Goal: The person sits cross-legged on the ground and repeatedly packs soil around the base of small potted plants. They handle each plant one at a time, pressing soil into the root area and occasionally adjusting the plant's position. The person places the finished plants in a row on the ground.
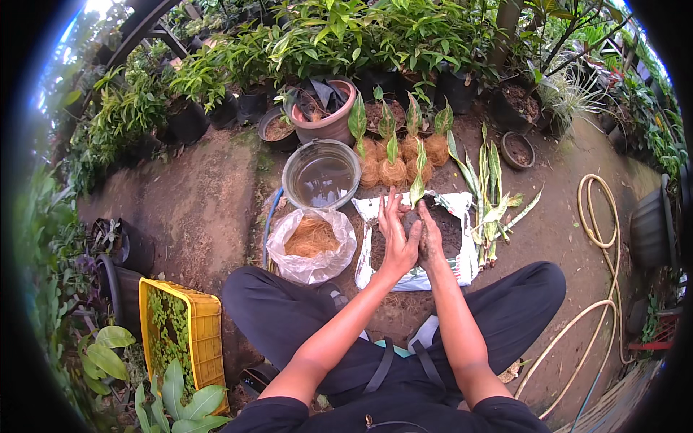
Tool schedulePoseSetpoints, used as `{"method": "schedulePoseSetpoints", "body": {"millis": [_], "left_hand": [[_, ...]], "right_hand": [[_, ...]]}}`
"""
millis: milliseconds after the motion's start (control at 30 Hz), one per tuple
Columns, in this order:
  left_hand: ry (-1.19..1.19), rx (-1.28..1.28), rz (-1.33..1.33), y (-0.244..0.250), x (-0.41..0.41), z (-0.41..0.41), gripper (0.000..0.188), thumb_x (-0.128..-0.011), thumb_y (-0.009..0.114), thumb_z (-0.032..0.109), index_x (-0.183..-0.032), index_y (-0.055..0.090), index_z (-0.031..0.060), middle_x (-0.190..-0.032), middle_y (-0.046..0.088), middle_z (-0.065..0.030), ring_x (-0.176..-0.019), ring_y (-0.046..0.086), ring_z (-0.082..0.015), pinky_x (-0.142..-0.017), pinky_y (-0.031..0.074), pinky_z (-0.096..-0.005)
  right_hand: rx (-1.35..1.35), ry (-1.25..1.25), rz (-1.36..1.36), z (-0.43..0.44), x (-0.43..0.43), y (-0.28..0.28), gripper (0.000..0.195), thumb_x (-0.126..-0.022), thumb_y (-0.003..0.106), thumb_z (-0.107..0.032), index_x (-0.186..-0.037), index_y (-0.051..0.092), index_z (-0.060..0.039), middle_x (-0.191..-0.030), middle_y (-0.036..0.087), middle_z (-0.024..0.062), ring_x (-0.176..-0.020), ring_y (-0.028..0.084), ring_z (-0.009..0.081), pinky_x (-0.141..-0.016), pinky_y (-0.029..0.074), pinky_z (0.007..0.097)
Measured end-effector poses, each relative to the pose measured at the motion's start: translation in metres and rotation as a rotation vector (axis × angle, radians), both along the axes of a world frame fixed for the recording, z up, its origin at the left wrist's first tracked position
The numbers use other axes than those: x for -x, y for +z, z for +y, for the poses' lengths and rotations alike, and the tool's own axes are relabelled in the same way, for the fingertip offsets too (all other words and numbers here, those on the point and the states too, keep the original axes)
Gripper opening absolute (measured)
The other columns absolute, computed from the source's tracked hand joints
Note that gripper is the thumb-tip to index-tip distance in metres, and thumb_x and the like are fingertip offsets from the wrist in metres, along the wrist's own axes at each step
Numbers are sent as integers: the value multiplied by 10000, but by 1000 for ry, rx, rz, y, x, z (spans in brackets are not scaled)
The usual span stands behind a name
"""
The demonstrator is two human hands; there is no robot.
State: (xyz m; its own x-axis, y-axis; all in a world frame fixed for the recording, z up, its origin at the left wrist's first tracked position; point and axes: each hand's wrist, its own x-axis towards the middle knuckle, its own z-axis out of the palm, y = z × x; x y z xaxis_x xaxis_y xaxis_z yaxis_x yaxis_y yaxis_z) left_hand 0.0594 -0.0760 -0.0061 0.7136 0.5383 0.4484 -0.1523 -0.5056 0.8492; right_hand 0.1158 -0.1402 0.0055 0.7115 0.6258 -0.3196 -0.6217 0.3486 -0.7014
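Note:
My left hand (398, 238) and my right hand (430, 238) are held close, palms facing, above a white sack (364, 265) of dark soil (449, 233). The left hand's fingers are spread, with nothing visible in them. Seen edge-on, the right hand has soil on it, and its inner side is hidden. A variegated leaf (416, 192) shows just beyond the fingertips; whether they touch it is unclear. Behind the sack stand several leafy cuttings with their bases wrapped in balls of brown fibre (392, 172). Snake plant cuttings (487, 200) lie right of the sack.
A basin of water (323, 176) and a clear plastic bag (346, 238) of brown fibre (311, 236) stand to the left. Nearer is a yellow crate (208, 335) with small floating plants. A hose (617, 260) loops along the right. Potted plants (325, 43) line the back.

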Motion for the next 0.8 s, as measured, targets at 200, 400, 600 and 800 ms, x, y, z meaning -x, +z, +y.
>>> {"method": "schedulePoseSetpoints", "body": {"millis": [200,400,600,800], "left_hand": [[152,-175,116,6,3,-5,599,-975,416,385,-1379,272,-33,-1507,118,-247,-1392,64,-418,-1111,126,-513],[58,-231,23,11,3,1,797,-913,451,534,-1391,167,-37,-1500,116,-276,-1380,105,-456,-1098,108,-542],[-3,687,-165,-30,-6,23,754,-927,381,575,-1376,253,-18,-1443,294,-188,-1318,319,-311,-1107,221,-429],[-281,1367,-181,5,3,21,664,-944,346,576,-1351,376,52,-1360,429,-139,-1236,437,-230,-1047,341,-382]], "right_hand": [[72,-120,-82,6,-2,-41,319,-961,490,-330,-956,592,-28,-836,601,51,-741,569,152,-704,469,272],[74,-204,-24,3,-1,-24,369,-957,500,-386,-937,585,-28,-832,602,52,-741,573,154,-696,475,279],[-193,-39,68,13,2,-2,447,-941,537,-405,-1111,596,3,-932,645,72,-870,612,185,-837,482,296],[644,-205,-1280,6,9,3,393,-848,678,-255,-1116,598,21,-1273,491,129,-1106,509,204,-935,418,308]]}}
